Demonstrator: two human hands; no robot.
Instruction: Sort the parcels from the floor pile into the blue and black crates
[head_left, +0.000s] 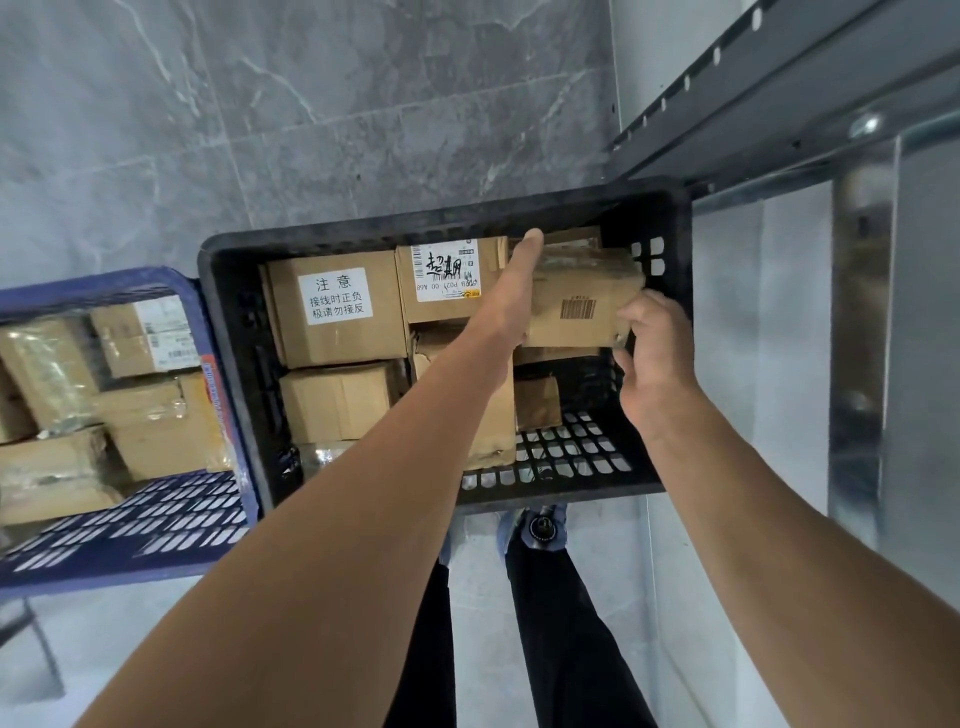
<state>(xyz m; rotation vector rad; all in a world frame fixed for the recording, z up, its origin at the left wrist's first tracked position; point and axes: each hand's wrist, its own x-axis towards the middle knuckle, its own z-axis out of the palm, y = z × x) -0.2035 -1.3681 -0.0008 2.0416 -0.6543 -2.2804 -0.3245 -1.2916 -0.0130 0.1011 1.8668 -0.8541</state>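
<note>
A taped cardboard parcel (582, 299) with a printed barcode on its side is held over the right far part of the black crate (228, 332), above the boxes already inside. The left hand (511, 296) lies flat along the parcel's left face, fingers stretched toward the far wall, while the right hand (652, 353) curls around its near right corner, so both hands grip the parcel between them.

Inside the black crate, a box with a white warning label (335, 306) sits at the far left, a box with a shipping label and black handwriting (449, 278) just beside it, and a plain box (337, 402) nearer. The crate's near right floor (a perforated grid) is bare, the only open room left in it.

The blue crate (130, 540) stands touching the black one on the left, holding several taped parcels (150, 426), with bare grid along its near side.

Both crates rest on a pale floor (597, 545) against a grey marbled wall (260, 104). A dark metal shelf rail (727, 98) and a shiny upright post (860, 338) close in on the right. The person's dark trousers (561, 639) stand near the black crate's near edge.
</note>
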